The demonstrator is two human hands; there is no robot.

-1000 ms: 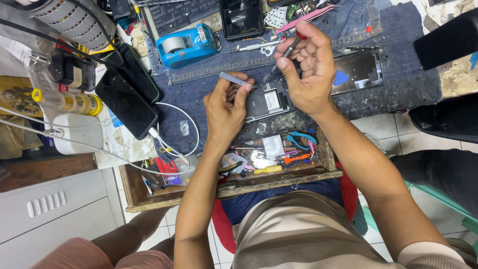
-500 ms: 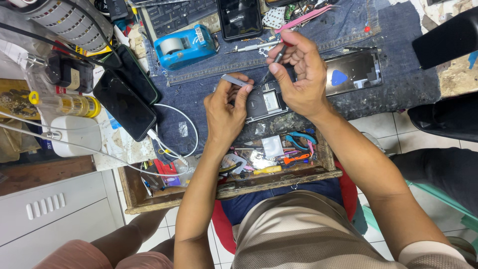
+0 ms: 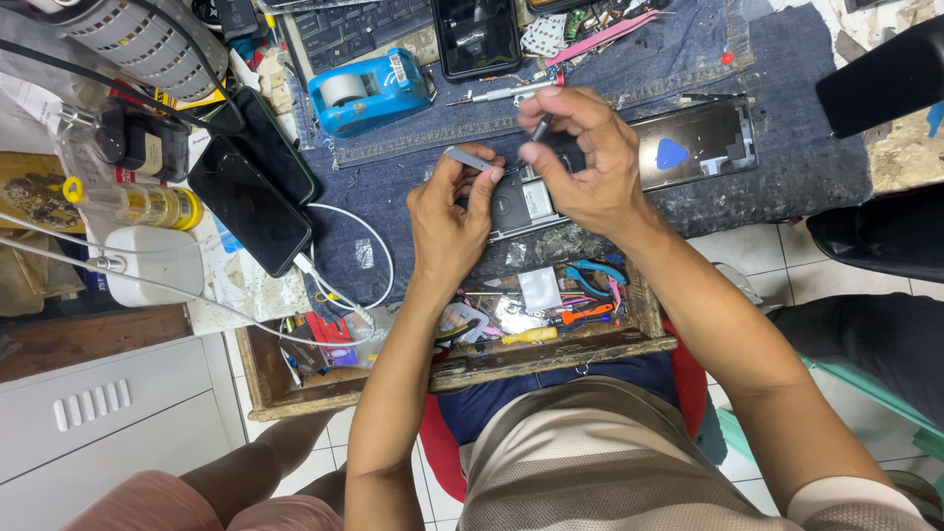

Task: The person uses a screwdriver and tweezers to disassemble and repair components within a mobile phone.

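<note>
Denim cloth [image 3: 787,177] covers the cluttered surface at which we work, with white floor tiles showing below its near edge. Under that edge an open wooden drawer [image 3: 295,393] holds small tools, among them a yellow-handled one and blue-handled pliers.

At far left we see a grey ribbed hose [image 3: 138,44], and near it a white charger block [image 3: 152,265] with a white cable running to a dark phone [image 3: 251,206] that lies face up. A blue tape dispenser [image 3: 369,90] stands at the far centre. Right of our hands a detached phone back panel [image 3: 703,143] lies flat with a blue pick on it.

At the centre of the cloth lies the opened phone [image 3: 526,202], its inner parts exposed.

Our left hand [image 3: 452,221] pinches grey tweezers [image 3: 470,158], held just above the left end of the opened phone. Our right hand [image 3: 585,162] is curled around a thin screwdriver [image 3: 539,128], its tip directed down toward the phone's far edge.
</note>
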